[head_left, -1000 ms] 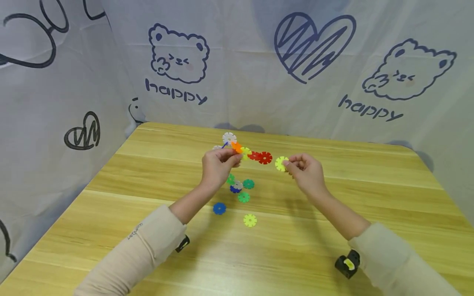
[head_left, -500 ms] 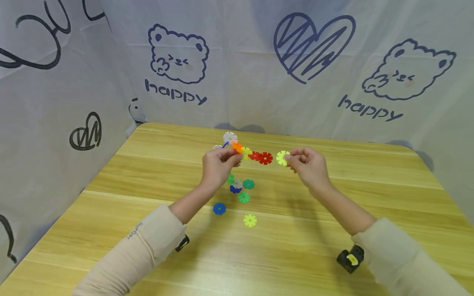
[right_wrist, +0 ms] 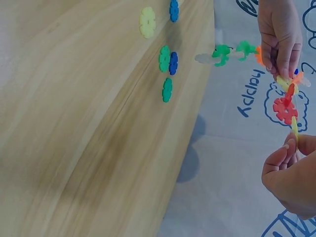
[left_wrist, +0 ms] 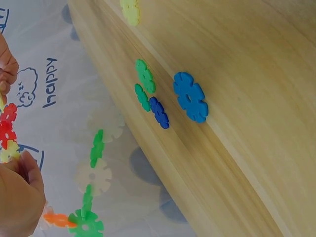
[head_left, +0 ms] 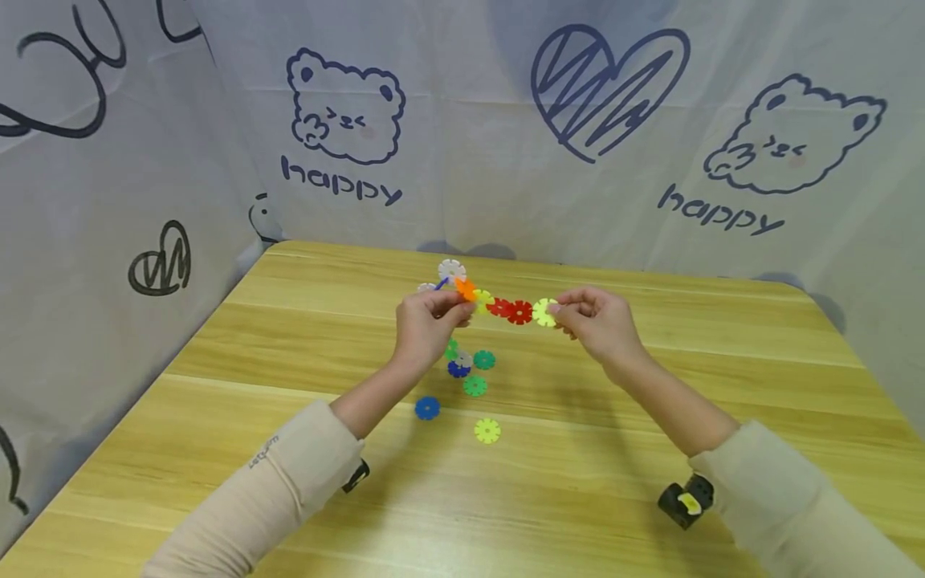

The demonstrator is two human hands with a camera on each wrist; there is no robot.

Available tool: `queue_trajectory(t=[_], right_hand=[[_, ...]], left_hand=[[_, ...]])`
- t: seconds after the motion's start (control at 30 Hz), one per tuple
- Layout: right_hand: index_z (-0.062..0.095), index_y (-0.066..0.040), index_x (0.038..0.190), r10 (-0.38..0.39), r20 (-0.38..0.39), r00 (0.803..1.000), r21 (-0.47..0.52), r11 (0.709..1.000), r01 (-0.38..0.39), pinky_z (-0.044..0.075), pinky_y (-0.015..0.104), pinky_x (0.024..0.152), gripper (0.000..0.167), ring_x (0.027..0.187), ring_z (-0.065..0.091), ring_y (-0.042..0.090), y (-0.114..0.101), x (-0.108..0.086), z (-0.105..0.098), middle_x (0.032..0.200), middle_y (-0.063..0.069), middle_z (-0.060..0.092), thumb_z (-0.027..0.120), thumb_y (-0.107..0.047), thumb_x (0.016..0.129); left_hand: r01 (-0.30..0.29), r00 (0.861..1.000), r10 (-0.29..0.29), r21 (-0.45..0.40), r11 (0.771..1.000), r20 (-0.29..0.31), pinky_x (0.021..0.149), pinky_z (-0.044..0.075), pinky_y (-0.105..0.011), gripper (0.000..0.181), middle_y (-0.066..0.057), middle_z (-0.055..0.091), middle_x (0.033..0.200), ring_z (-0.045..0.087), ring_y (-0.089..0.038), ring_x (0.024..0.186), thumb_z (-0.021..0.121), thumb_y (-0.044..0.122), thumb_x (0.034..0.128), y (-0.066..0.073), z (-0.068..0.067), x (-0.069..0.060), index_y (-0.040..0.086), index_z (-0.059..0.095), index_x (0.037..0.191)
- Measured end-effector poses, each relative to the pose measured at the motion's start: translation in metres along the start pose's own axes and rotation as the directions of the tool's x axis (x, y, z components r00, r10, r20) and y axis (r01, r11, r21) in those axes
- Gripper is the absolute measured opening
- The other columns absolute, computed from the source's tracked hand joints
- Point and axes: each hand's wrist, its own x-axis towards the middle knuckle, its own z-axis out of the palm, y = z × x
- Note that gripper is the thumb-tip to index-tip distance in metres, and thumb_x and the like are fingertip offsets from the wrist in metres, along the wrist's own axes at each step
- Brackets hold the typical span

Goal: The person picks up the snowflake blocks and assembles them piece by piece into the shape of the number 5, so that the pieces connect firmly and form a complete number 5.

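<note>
My left hand (head_left: 426,325) pinches a linked chain of plastic snowflake discs near an orange disc (head_left: 466,289) and a yellow disc (head_left: 482,302). Two red discs, the outer red disc (head_left: 519,312) among them, extend rightward from there. Between thumb and fingers, my right hand (head_left: 603,329) holds another yellow disc (head_left: 543,312); its edge meets the outer red disc, and how deep the slots engage cannot be told. In the left wrist view, a strand with green and white discs, including a green disc (left_wrist: 85,226), hangs below the left hand. My fingers partly cover the chain.
On the wooden table (head_left: 614,498) lie a blue disc (head_left: 428,408), a loose yellow disc (head_left: 487,431), a dark blue disc (head_left: 458,371) and two green discs, one a nearer green disc (head_left: 474,386). A printed cloth (head_left: 477,177) hangs behind the table.
My right hand first rose slightly, then brought its yellow disc leftward, closing the gap to the outer red disc. The left hand and its chain have barely moved.
</note>
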Motion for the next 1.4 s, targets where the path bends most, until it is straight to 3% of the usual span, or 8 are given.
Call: queue_trajectory(t=[0.27,0.5,0.6,0.83,1.0,1.23,1.4], right_hand=[[0.056,0.007,0.107,0.079,0.031,0.996,-0.041,0.996,-0.077,0.048,0.015,0.058,0.025,0.063,0.055,0.003,-0.004,0.001,-0.003,0.069,-0.013,0.059,0.058,-0.011,0.090],[0.056,0.006,0.102,0.129,0.072,0.989,-0.074,0.989,-0.124,0.047,0.017,0.058,0.021,0.062,0.054,0.005,-0.006,0.003,-0.004,0.067,-0.008,0.060,0.058,-0.012,0.090],[0.056,0.005,0.099,0.158,0.090,0.983,-0.064,0.986,-0.152,0.047,0.017,0.059,0.019,0.063,0.054,0.005,-0.006,0.003,-0.004,0.068,-0.007,0.060,0.058,-0.012,0.091],[0.055,0.007,0.102,0.205,0.145,0.968,0.021,0.977,-0.210,0.047,0.016,0.061,0.017,0.065,0.053,0.005,-0.004,0.003,-0.004,0.077,-0.005,0.059,0.052,-0.008,0.093],[0.054,0.008,0.104,0.220,0.173,0.960,0.079,0.969,-0.236,0.047,0.016,0.061,0.018,0.065,0.052,0.004,-0.004,0.002,-0.003,0.080,-0.004,0.058,0.050,-0.007,0.094],[0.053,0.008,0.102,0.226,0.261,0.938,0.103,0.960,-0.260,0.045,0.016,0.060,0.018,0.065,0.050,0.005,-0.002,0.000,-0.005,0.075,-0.004,0.056,0.049,-0.007,0.095],[0.052,0.004,0.101,0.231,0.366,0.901,0.111,0.951,-0.289,0.045,0.016,0.061,0.014,0.065,0.049,0.005,0.006,-0.001,-0.006,0.074,-0.003,0.055,0.049,-0.008,0.095]], left_hand=[[-0.034,0.999,0.033,0.041,0.999,0.016,0.065,0.058,-0.024,0.011,-0.024,0.070,0.087,0.068,-0.023,0.070,0.067,-0.002,0.0817,0.001,0.000,-0.001,-0.009,0.069,0.089],[-0.093,0.995,0.090,0.068,0.993,0.047,0.064,0.058,-0.023,0.012,-0.025,0.069,0.087,0.068,-0.034,0.074,0.065,-0.003,0.0827,0.000,0.002,-0.003,-0.011,0.069,0.091],[-0.103,0.994,0.100,0.071,0.992,0.052,0.064,0.058,-0.022,0.012,-0.025,0.069,0.087,0.068,-0.033,0.074,0.064,-0.004,0.0829,-0.001,0.003,-0.004,-0.011,0.068,0.092],[-0.071,0.996,0.069,0.040,0.997,0.056,0.064,0.059,-0.030,0.012,-0.025,0.069,0.086,0.069,-0.025,0.069,0.062,-0.004,0.0844,0.003,0.008,-0.009,-0.012,0.068,0.091],[-0.048,0.998,0.048,0.001,0.999,0.047,0.063,0.059,-0.028,0.011,-0.026,0.069,0.086,0.069,-0.024,0.067,0.062,-0.004,0.0842,0.004,0.009,-0.008,-0.012,0.068,0.090],[-0.031,0.998,0.033,-0.028,0.999,0.054,0.064,0.059,-0.029,0.012,-0.027,0.068,0.087,0.069,-0.024,0.067,0.062,-0.006,0.0834,0.003,0.007,-0.006,-0.013,0.066,0.092],[-0.061,0.997,0.062,-0.020,0.998,0.056,0.063,0.059,-0.027,0.015,-0.026,0.069,0.089,0.069,-0.026,0.068,0.063,-0.004,0.0834,0.005,0.007,-0.005,-0.012,0.066,0.095]])
